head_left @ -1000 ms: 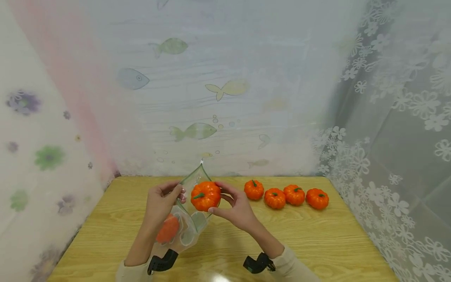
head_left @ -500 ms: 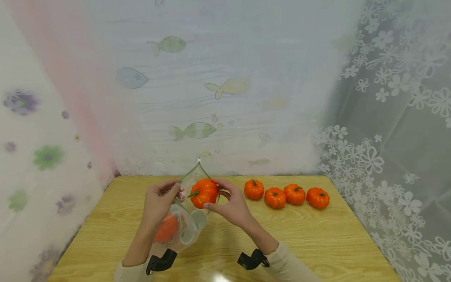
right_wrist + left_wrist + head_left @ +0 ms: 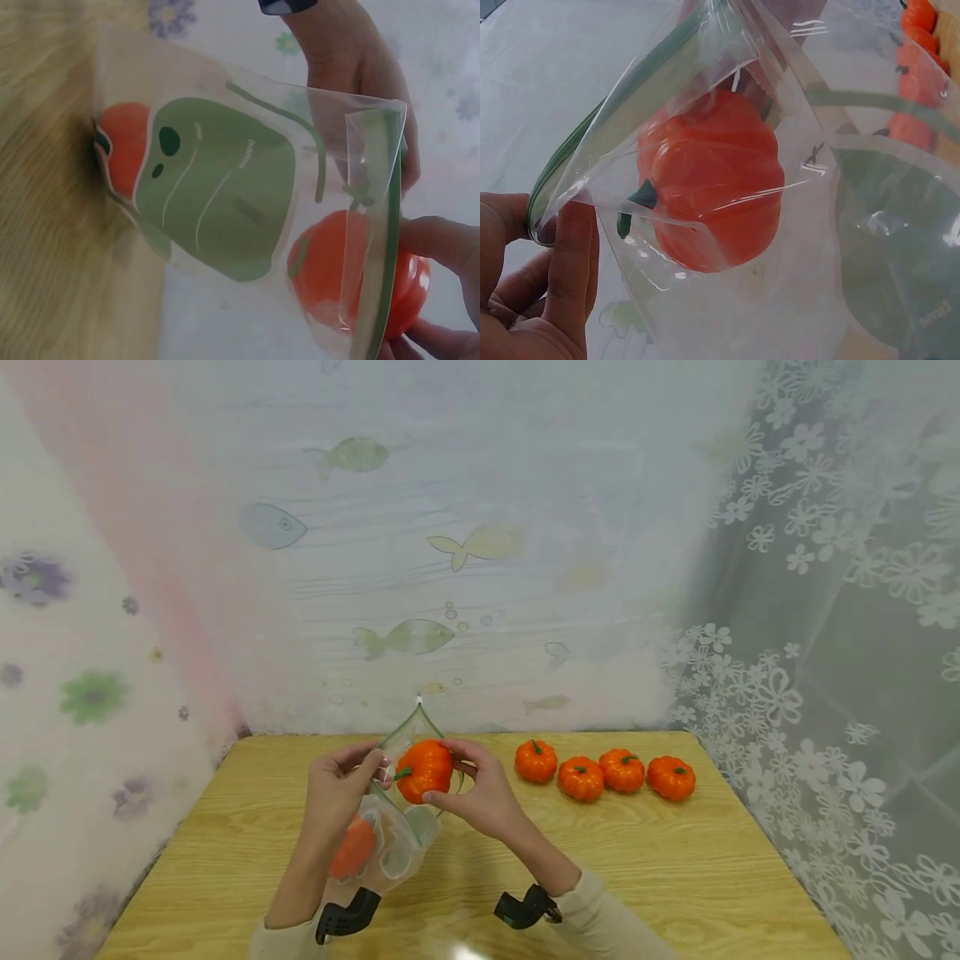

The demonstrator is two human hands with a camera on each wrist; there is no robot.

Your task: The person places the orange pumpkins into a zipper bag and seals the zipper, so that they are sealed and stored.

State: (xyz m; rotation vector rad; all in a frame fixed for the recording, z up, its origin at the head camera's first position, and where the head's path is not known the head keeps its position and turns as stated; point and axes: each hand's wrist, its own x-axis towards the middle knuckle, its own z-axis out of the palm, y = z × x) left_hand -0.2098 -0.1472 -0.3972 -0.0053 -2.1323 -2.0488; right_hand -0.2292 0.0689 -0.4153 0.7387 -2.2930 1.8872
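Observation:
A clear zip bag (image 3: 401, 852) with green-edged mouth and a green print is held above the wooden table (image 3: 600, 877). Thumb and fingers of my left hand (image 3: 337, 781) pinch the left side of its mouth. My right hand (image 3: 483, 793) grips a small orange toy pumpkin (image 3: 427, 768), whose green stem points left. In the right wrist view, this pumpkin (image 3: 326, 255) sits partly inside the bag's mouth, partly sticking out past the green rim (image 3: 390, 262). Low in the bag lies another pumpkin (image 3: 354, 850), seen through the film.
Several orange toy pumpkins (image 3: 581, 778) stand in an uneven row at the back right of the table. Behind the table hangs a fish-patterned curtain (image 3: 480, 610). Flowered sheets (image 3: 93, 693) hang at both sides.
My right hand has moved slightly left with the pumpkin, bringing it deeper into the bag's mouth. The pumpkin has turned so its stem points more to the left. My left hand stays at the rim.

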